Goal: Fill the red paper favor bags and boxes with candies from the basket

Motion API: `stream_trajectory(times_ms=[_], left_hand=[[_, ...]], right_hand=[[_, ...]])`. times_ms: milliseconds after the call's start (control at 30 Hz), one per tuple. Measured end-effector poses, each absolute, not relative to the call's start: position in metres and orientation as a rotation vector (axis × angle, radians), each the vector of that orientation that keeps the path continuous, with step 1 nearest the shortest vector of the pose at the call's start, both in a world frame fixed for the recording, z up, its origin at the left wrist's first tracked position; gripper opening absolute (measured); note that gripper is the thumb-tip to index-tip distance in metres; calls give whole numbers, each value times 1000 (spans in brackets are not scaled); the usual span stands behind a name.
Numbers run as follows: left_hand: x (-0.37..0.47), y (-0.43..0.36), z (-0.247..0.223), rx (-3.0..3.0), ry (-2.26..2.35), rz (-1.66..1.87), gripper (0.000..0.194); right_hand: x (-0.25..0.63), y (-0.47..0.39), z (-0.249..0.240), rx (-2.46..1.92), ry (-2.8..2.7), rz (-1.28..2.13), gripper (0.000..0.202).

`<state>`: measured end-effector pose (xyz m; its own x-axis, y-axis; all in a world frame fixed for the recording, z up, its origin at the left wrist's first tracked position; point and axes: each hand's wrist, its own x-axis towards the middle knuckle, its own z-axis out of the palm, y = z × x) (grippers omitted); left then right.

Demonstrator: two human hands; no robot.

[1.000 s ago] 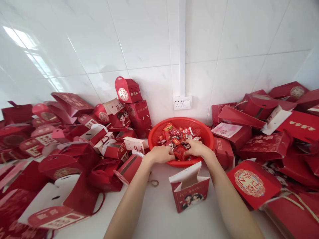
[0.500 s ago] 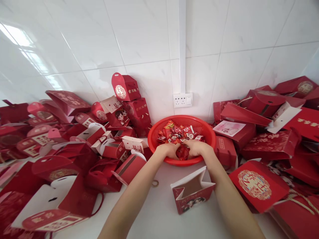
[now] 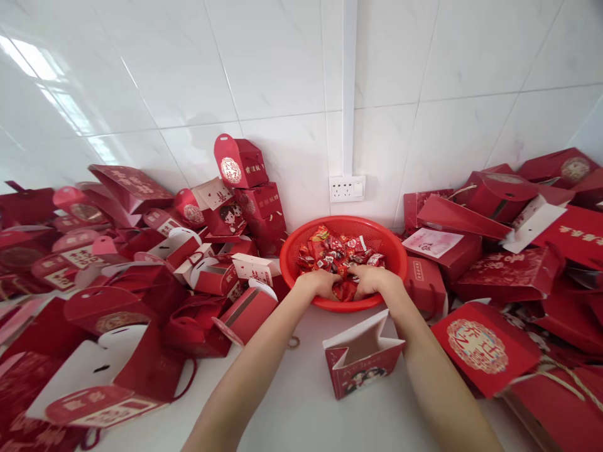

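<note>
A round red plastic basket (image 3: pixel 396 251) stands against the wall, with many red-wrapped candies (image 3: pixel 336 245) inside. Both hands reach into its near side. My left hand (image 3: pixel 321 284) is among the candies, its fingers curled and mostly hidden by them. Facing it, my right hand (image 3: pixel 370 280) touches the candies too, and its fingertips are buried. Red wrappers lie between the two hands. An open red paper box (image 3: pixel 365 363) with a white inside stands on the white table between my forearms, its top open.
Many red gift boxes (image 3: pixel 195 326) are heaped on the left. More boxes (image 3: pixel 509 276) are piled on the right. A small ring (image 3: pixel 293 343) lies near my left forearm. A wall socket (image 3: pixel 347 189) is behind the basket.
The view has shifted slightly. Both hands remain in the basket, with only small movements among the candies.
</note>
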<state>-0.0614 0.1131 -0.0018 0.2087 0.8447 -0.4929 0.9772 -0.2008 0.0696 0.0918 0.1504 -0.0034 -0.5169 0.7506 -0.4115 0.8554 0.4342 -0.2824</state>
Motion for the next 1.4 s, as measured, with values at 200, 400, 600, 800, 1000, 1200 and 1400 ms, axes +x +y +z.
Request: stream_trajectory(times_ms=[200,400,600,800,1000,1200,1400], left_hand=[[-60,113,1,2164,1638,-467,59],[-60,112,4,2142,1633,-446,54],[-61,114,0,2100,1669,-412,53],[-66,115,-10,2089,1703,-353,65],[-67,115,-12,2117,1695,-195,47],[-69,113,-11,2088,1723,116,29],[-75,118,-13,1997,1743,633,49]], right_hand=[[92,148,-1,1397,2467,-649,53],[92,146,-5,1464,2510,-652,41],[93,149,-9,1508,2553,-693,47],[93,148,-11,1484,2518,-785,72],[90,148,-14,1586,2510,-876,66],[94,157,-24,1703,2560,-1254,51],[99,163,-25,1825,2616,-1839,50]])
